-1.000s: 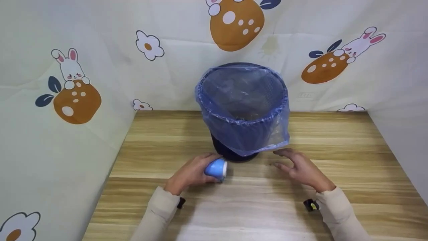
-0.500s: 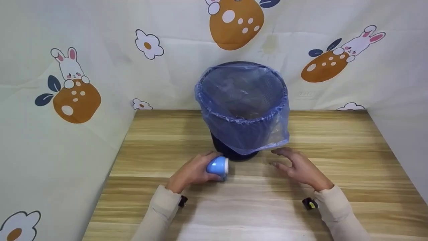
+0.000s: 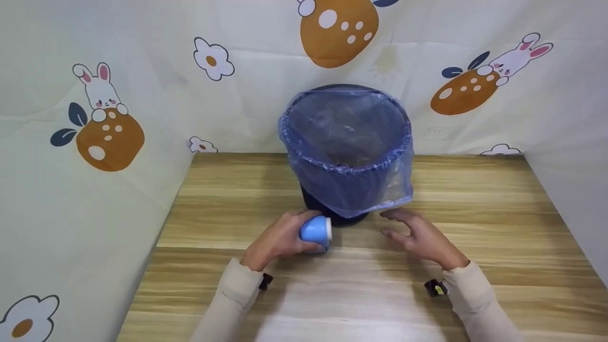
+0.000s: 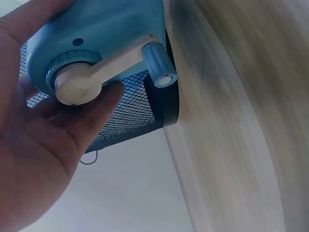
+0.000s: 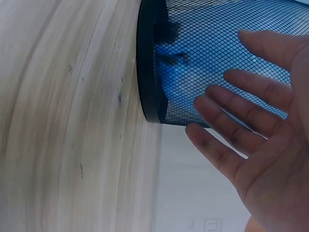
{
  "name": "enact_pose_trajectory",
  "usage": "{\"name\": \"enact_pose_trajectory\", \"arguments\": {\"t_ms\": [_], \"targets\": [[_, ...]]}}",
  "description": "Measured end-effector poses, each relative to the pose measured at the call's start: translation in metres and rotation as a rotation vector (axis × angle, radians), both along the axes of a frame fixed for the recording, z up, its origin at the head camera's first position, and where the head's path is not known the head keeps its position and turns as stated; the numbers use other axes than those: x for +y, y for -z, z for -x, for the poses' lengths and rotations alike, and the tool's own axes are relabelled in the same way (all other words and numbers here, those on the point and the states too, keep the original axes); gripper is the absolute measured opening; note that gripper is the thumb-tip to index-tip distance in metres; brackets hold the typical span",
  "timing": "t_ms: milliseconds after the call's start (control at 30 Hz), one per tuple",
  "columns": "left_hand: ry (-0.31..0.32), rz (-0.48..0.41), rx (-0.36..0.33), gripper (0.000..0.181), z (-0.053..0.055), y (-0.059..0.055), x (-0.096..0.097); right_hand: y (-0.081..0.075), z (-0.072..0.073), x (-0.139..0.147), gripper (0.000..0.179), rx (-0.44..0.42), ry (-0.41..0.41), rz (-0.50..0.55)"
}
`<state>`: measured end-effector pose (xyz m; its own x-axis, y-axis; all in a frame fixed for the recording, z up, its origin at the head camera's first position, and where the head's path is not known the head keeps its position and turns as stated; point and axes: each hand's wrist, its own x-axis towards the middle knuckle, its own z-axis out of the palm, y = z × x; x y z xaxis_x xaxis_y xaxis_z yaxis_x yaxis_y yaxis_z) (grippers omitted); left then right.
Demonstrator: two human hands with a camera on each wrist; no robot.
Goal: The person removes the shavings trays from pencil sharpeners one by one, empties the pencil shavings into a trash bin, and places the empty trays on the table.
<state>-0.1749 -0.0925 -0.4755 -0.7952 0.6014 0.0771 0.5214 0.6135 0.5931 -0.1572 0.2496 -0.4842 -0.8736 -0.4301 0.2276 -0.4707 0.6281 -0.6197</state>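
Note:
My left hand (image 3: pixel 282 237) grips a blue hand-crank pencil sharpener (image 3: pixel 313 231) just in front of the bin, its white end facing right. In the left wrist view, the white crank (image 4: pixel 118 63) with its blue knob (image 4: pixel 159 65) stands out from the sharpener's body, and the fingers wrap behind it. On the other side, my right hand (image 3: pixel 422 237) holds nothing; its fingers are spread and loosely bent beside the bin's front right. The dark mesh bin (image 5: pixel 207 72) stands upright, lined with a translucent blue bag (image 3: pixel 342 190) folded over its rim.
The bin stands near the back of a wooden table (image 3: pixel 228 190). Behind and to the sides hangs a pale cloth (image 3: pixel 256 95) printed with rabbits, orange fruit and flowers. Each wrist has a small black device (image 3: pixel 436 287) strapped on.
My left hand has moved a little to the right with the pencil sharpener, across the bin's front. My right hand has shifted slightly left.

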Motion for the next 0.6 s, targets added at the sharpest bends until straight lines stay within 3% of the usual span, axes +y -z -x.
{"name": "enact_pose_trajectory", "arguments": {"t_ms": [600], "targets": [[0.053,-0.040,0.056,0.066,-0.001,-0.012,0.015,0.000,0.003,-0.016,0.038,0.025,-0.060,0.033]]}}
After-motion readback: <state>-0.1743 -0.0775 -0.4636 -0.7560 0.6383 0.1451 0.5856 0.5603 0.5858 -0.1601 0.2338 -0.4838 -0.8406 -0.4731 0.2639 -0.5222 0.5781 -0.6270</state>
